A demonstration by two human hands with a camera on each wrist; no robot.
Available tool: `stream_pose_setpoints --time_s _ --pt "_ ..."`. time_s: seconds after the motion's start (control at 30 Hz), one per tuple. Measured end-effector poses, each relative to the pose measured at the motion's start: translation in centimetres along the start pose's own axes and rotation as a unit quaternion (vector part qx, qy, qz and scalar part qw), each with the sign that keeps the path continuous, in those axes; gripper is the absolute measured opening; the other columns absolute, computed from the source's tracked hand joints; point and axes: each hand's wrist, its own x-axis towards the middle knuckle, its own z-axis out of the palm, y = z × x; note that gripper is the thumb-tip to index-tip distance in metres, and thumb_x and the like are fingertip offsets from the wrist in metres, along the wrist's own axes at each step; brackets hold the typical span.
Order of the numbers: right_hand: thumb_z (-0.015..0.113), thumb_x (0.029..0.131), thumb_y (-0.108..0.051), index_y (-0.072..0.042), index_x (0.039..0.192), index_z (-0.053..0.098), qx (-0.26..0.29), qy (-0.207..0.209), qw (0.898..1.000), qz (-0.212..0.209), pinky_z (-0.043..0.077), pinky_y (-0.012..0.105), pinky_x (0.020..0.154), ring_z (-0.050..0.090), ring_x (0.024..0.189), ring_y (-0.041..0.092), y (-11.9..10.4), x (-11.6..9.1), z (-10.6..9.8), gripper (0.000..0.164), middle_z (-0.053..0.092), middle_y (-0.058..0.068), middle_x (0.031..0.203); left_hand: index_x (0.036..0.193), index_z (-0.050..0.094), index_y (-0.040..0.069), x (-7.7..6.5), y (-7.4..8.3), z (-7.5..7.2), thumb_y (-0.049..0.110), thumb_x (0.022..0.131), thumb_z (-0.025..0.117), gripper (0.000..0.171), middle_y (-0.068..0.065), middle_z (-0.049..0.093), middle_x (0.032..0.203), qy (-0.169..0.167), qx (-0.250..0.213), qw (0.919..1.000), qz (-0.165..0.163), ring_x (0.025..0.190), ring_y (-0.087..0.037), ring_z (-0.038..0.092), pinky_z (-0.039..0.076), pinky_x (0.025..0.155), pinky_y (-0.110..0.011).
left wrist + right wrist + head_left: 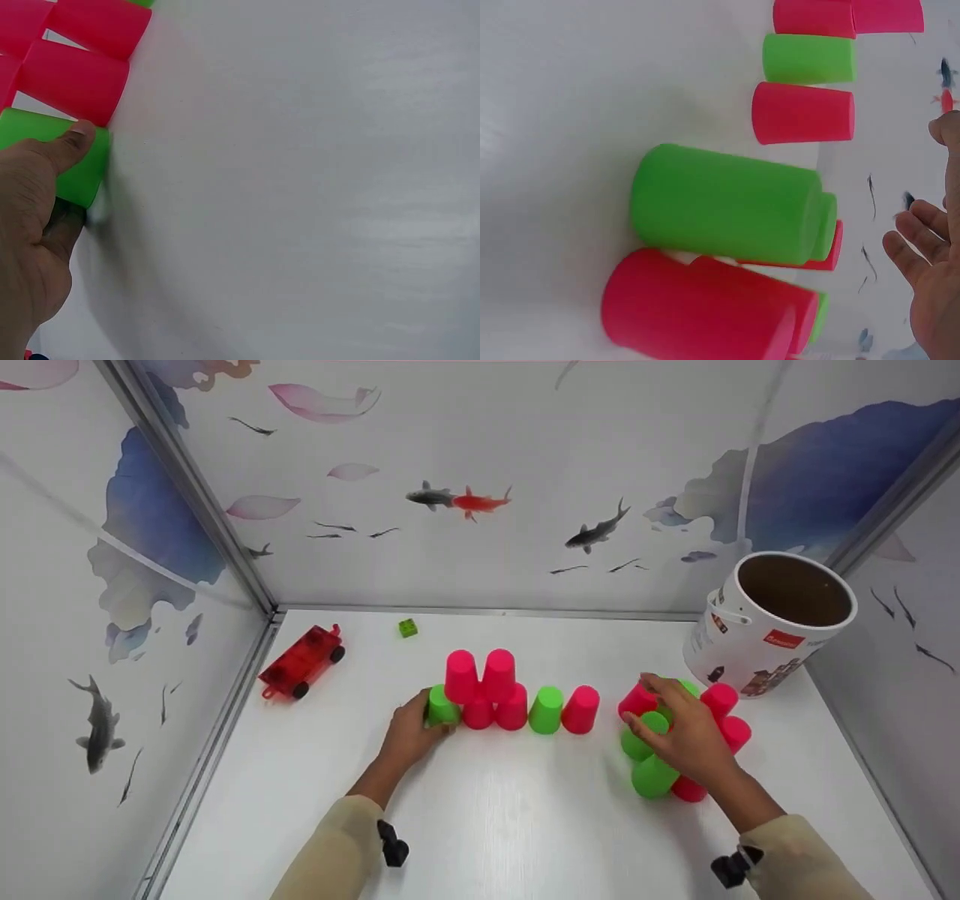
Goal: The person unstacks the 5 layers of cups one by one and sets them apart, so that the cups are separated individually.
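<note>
My left hand [411, 729] grips a green cup [444, 711] at the left end of a row of upside-down cups, thumb on the near side. Beside it stand two pink cups [512, 711], with two more pink cups [461, 676] stacked above. A green cup [547, 710] and a pink cup [581, 710] continue the row to the right. Over a cluster of green cups [654, 777] and pink cups [736, 732] hovers my right hand [694, 739]. In the right wrist view this hand [934, 277] has its fingers spread and holds nothing.
A red toy wagon [304, 661] stands at the back left, and a small green block [407, 628] lies near the back wall. The white bucket [739, 641] occupies the back right corner. Printed walls [480, 562] enclose the white table [480, 825].
</note>
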Motion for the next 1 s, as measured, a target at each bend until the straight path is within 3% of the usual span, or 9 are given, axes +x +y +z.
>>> stream_pose_setpoints --time_s 0.3,0.7,0.87,1.0 --pt "0.092 0.092 -0.027 -0.009 0.158 0.056 0.029 -0.024 0.999 -0.037 0.064 0.058 0.104 0.066 0.14 0.04 -4.0 3.7 3.5 0.078 0.063 0.016 0.156 0.153 0.06 0.014 0.0 0.1 0.1 0.019 0.096 0.086 0.063 -0.006 0.073 0.143 -0.006 -0.002 1.0 0.005 0.131 -0.028 0.065 0.054 0.119 -0.052" --pt "0.089 0.096 -0.028 -0.007 0.161 0.052 0.071 -0.063 0.994 -0.05 0.06 0.052 0.113 0.064 0.143 0.036 -8.5 7.6 8.4 0.078 0.063 0.015 0.156 0.155 0.059 0.014 0.1 0.1 0.0 0.019 0.096 0.085 0.065 -0.007 0.072 0.145 0.0 0.008 1.0 0.003 0.134 -0.029 0.065 0.053 0.121 -0.053" --pt "0.089 0.095 -0.026 -0.005 0.162 0.05 0.092 -0.053 0.992 -0.061 0.059 0.051 0.115 0.064 0.144 0.037 -10.2 8.5 10.0 0.081 0.063 0.017 0.156 0.154 0.06 0.014 0.1 0.1 0.1 0.02 0.096 0.086 0.064 -0.007 0.073 0.144 0.003 -0.001 1.0 0.004 0.133 -0.029 0.066 0.053 0.121 -0.053" --pt "0.09 0.095 -0.022 -0.003 0.164 0.046 0.123 -0.044 0.991 -0.041 0.058 0.053 0.116 0.063 0.143 0.04 -11.6 9.1 11.2 0.084 0.061 0.019 0.157 0.153 0.061 0.014 0.0 0.2 0.1 0.023 0.096 0.085 0.062 -0.007 0.073 0.143 0.006 -0.002 0.9999 0.011 0.131 -0.029 0.066 0.054 0.119 -0.053"
